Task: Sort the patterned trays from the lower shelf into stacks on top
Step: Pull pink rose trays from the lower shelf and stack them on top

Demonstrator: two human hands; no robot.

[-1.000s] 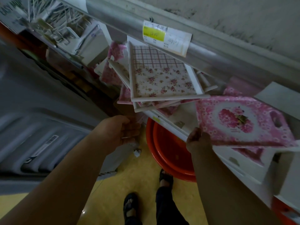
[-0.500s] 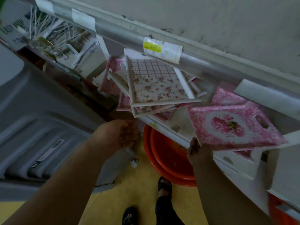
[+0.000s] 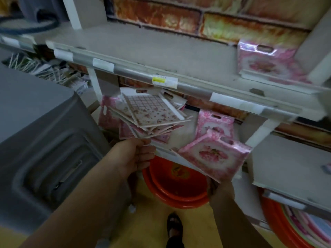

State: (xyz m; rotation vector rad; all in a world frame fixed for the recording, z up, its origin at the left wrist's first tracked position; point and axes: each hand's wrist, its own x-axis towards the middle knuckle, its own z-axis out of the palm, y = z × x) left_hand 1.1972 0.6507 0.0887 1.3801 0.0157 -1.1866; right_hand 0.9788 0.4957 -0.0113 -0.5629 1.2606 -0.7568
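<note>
Here, right hand (image 3: 215,189) holds pink rose-printed tray (image 3: 214,155).

Shelf-edge price tag (image 3: 164,81): sitting on the upper shelf rail (image 3: 125,69), showing a yellow band, print too small to read.
White strips on the rail (image 3: 103,63): showing no legible text.
Patterned trays (image 3: 152,111): carrying no readable words.
</note>
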